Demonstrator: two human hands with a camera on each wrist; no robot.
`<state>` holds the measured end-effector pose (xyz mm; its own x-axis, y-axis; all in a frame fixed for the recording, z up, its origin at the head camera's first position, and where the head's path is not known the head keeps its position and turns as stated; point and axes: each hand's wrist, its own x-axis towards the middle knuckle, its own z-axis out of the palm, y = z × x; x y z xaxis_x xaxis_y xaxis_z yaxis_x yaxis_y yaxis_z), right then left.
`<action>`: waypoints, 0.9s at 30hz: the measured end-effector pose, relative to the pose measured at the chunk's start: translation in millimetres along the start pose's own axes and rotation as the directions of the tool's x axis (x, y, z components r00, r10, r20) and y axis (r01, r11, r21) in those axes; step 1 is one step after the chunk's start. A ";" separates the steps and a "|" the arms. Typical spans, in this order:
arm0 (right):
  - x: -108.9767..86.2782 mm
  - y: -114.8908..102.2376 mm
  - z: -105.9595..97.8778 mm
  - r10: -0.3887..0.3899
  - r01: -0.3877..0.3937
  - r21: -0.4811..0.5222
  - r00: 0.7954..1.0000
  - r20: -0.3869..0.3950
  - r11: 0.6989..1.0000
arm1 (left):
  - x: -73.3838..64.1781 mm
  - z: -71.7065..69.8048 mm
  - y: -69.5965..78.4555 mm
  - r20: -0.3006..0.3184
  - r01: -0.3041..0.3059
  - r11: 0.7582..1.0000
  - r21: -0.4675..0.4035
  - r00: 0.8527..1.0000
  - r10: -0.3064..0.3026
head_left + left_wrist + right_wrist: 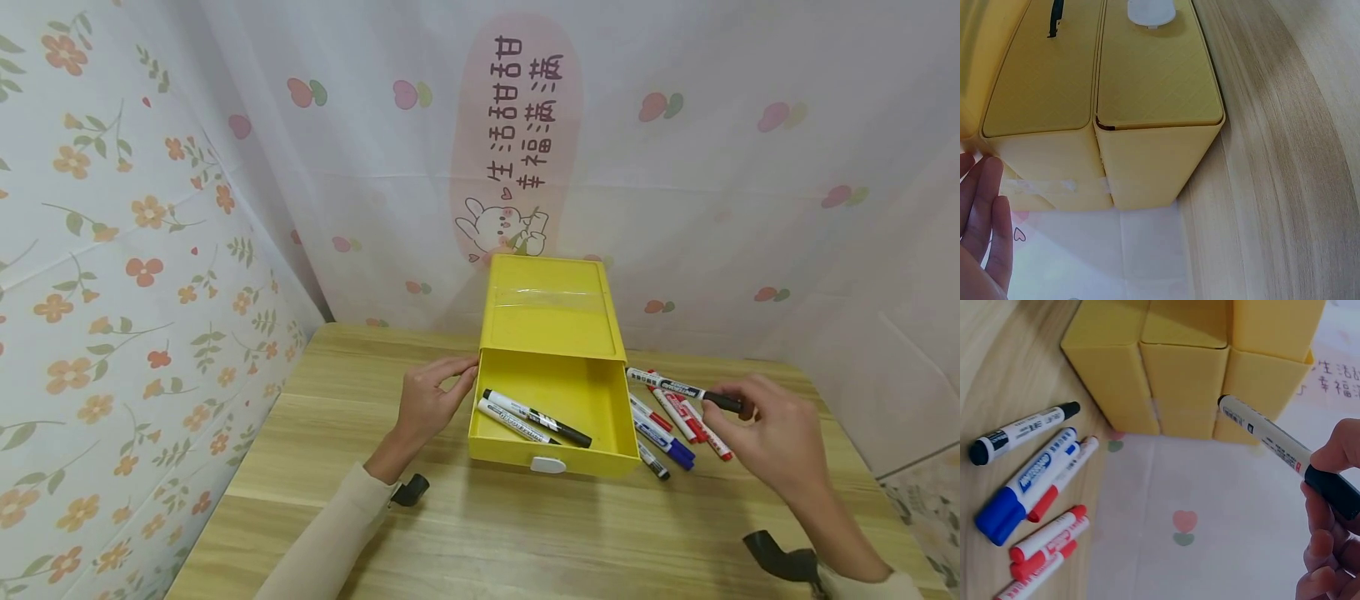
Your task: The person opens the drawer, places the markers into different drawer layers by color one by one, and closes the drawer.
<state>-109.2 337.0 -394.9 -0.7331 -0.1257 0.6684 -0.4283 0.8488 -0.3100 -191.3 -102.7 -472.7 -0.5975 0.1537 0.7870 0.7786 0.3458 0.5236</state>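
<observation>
A yellow drawer unit (555,308) stands at the back of the table, its top drawer (551,462) pulled out toward me. Inside that drawer lie two white markers, one with a black cap (573,433) showing. My left hand (435,396) touches the unit's left side near its front edge, with fingers (1000,231) extended along it in the left wrist view. On the other side, my right hand (783,429) pinches a white whiteboard marker (1266,431) by its black cap. The marker is raised above the table, pointing toward the unit.
Right of the unit lie several loose markers: blue-capped ones (1025,484), red-capped ones (1050,534) and a black-capped one (1022,431). Two closed drawers sit below the open one, the lowest with a white pull tab (1150,11). A printed curtain (375,208) hangs behind the table.
</observation>
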 end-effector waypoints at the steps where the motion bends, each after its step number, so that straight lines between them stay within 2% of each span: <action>1: 1.1 -0.4 -1.0 -0.002 0.002 -0.002 1.000 -0.001 1.000 | -0.3 0.1 -0.4 -0.002 -0.001 1.000 -0.001 1.000 0.001; 11: 14.7 -3.5 -9.8 -0.077 0.077 0.001 0.997 -0.032 0.997 | 0.6 -0.5 0.9 0.000 -0.001 1.000 0.001 1.000 0.001; 18: 20.7 -7.6 -15.4 -0.075 0.075 0.008 0.996 -0.045 0.997 | 0.8 -1.6 2.4 0.004 0.010 1.000 0.020 1.000 -0.010; 27: 36.5 -13.2 -23.0 -0.117 0.116 -0.008 0.991 -0.058 0.993 | 0.9 -1.5 2.8 0.003 0.013 0.999 0.032 1.000 -0.013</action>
<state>-118.0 333.0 -350.8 -0.6461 -0.1935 0.7384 -0.5064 0.8325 -0.2249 -189.3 -103.0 -470.0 -0.6082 0.1515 0.7792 0.7643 0.3770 0.5233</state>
